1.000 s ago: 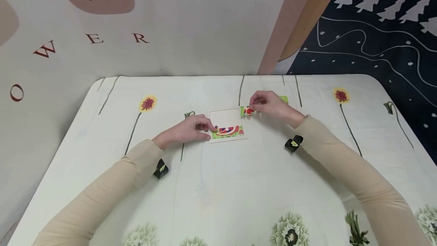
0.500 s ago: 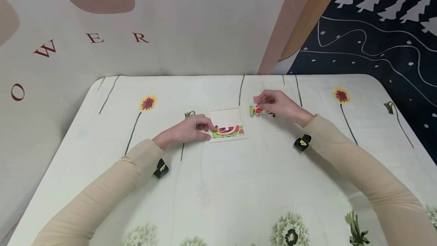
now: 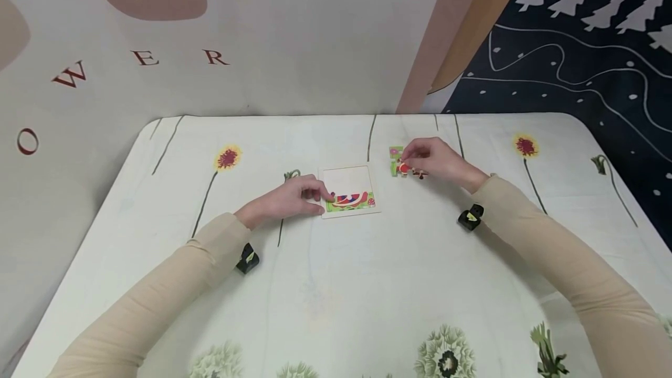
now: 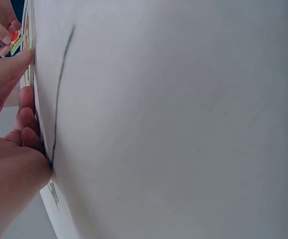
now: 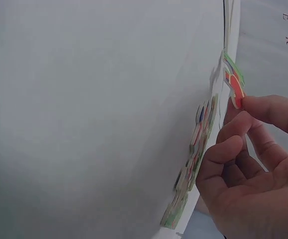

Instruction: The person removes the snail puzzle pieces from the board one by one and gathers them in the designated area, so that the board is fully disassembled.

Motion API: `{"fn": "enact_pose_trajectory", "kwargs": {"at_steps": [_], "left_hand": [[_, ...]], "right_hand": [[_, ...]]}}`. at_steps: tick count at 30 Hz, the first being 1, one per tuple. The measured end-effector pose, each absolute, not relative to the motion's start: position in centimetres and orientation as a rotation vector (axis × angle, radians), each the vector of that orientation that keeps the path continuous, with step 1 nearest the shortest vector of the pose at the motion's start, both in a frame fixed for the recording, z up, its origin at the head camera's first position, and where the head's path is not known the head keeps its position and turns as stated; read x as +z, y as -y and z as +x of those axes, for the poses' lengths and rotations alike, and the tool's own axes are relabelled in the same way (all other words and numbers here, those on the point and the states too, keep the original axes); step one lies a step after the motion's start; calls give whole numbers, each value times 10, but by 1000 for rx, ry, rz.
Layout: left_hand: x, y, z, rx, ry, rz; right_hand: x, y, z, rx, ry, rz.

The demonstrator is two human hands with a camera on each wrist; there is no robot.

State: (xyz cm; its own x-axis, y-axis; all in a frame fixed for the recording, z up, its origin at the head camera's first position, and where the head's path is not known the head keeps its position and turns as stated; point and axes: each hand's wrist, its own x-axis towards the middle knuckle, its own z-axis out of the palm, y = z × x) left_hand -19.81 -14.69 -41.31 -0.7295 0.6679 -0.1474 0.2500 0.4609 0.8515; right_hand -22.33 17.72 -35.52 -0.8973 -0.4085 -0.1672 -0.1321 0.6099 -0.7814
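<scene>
My right hand [image 3: 437, 161] pinches a puzzle piece [image 5: 237, 90], printed red and green, between thumb and finger. It holds the piece above other loose puzzle pieces [image 5: 199, 144], which lie partly hidden under the hand. At the left side of a pale puzzle board [image 3: 346, 177] is my left hand [image 3: 289, 197], its thumb and index finger gripping the board's edge. In the left wrist view the other fingers [image 4: 28, 119] curl beside the board. A colourful strip of pieces [image 3: 353, 200] fills the board's lower part; the upper part shows a plain pale base.
A white cloth with printed flowers [image 3: 227, 158] covers the table [image 3: 336, 284]. Behind it rises a pale wall hanging [image 3: 315, 45] with letters, and a dark one [image 3: 577, 63] with white trees stands at the right.
My right hand has moved right, away from the board, carrying the puzzle piece over the loose pieces. A pink-flowered piece shows beside it now. The left hand and the board have stayed put.
</scene>
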Motion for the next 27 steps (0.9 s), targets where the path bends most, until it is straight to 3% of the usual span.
{"fn": "enact_pose_trajectory", "kwargs": {"at_steps": [10, 27], "left_hand": [[-412, 146, -197, 1194, -2251, 767], [-414, 147, -198, 1202, -2252, 783]], "right_hand": [[-397, -193, -250, -1174, -2553, -482], [-398, -187, -253, -1060, -2588, -371]]}}
